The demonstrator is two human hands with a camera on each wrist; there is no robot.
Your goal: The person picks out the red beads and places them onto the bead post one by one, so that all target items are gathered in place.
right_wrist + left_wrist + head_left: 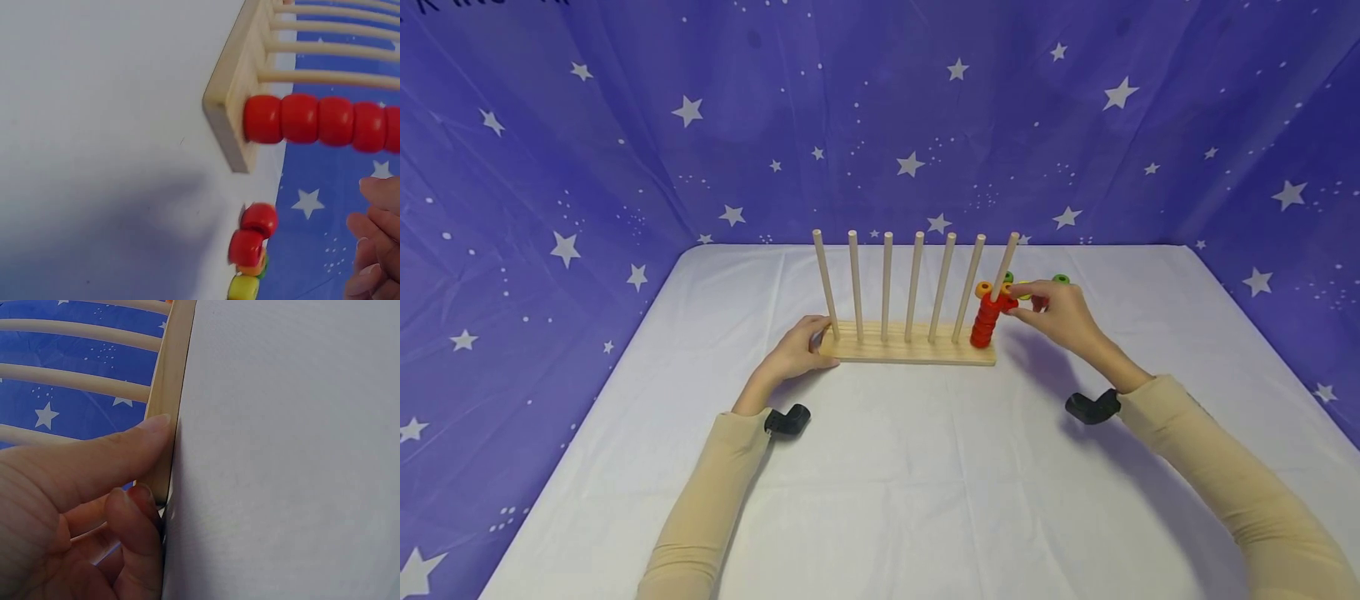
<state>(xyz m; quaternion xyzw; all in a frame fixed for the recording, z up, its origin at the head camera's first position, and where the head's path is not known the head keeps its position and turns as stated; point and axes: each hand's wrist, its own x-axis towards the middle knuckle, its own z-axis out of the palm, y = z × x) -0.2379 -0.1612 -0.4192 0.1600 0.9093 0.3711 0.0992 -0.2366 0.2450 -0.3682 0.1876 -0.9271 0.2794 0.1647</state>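
In the head view a wooden rack (910, 353) with several upright pegs stands mid-table. My left hand (796, 350) grips its left end, the thumb on the front edge in the left wrist view. A stack of red beads (983, 323) sits on the rightmost peg (1006, 262). Beside the top of that stack is my right hand (1056, 312), thumb and index finger apart. Its fingers (379, 244) show at the right wrist view's edge with no bead seen between them. Loose red beads (245, 248) lie beyond the rack's right end.
Near the loose red ones lie a yellow bead (244, 287), an orange bead (983, 289) and a green bead (1060, 279), partly behind my right hand. White cloth (880, 483) covers the table. A purple star-printed curtain (820, 108) rises at the back and sides.
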